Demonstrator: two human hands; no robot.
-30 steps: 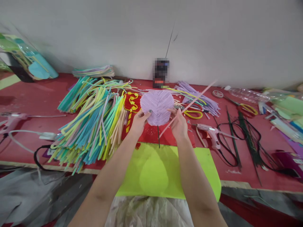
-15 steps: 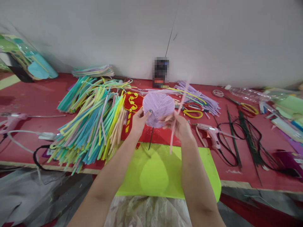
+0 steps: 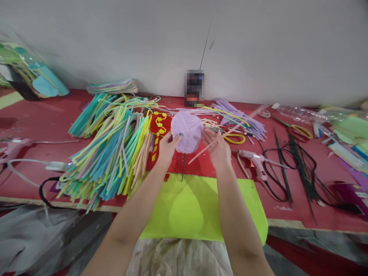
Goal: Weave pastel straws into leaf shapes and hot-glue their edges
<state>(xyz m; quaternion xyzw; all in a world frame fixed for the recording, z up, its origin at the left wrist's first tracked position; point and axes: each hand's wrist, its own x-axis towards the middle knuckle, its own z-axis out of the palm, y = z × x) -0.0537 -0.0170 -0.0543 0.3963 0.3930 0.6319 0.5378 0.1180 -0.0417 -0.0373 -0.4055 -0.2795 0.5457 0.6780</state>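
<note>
My left hand is closed on the left edge of a rounded lilac piece made of fuzzy pipe cleaners in a V pattern, its thumb lying on the front. A dark thin stem sticks down below the piece. To the right, my right hand grips a pink pipe cleaner, which slants from lower left to upper right past the fingers. The fingertips of that hand are close to the right edge of the lilac piece; whether they touch it I cannot tell.
Left lies a big heap of coloured pipe cleaners; lilac ones are behind right. A pink glue gun with a cable, yellow-handled scissors and green stems lie right. A lime sheet covers the front edge.
The pink pipe cleaner has swung from nearly upright to a flatter slant. My right hand has opened a small gap from the lilac piece, which has turned slightly and looks narrower.
</note>
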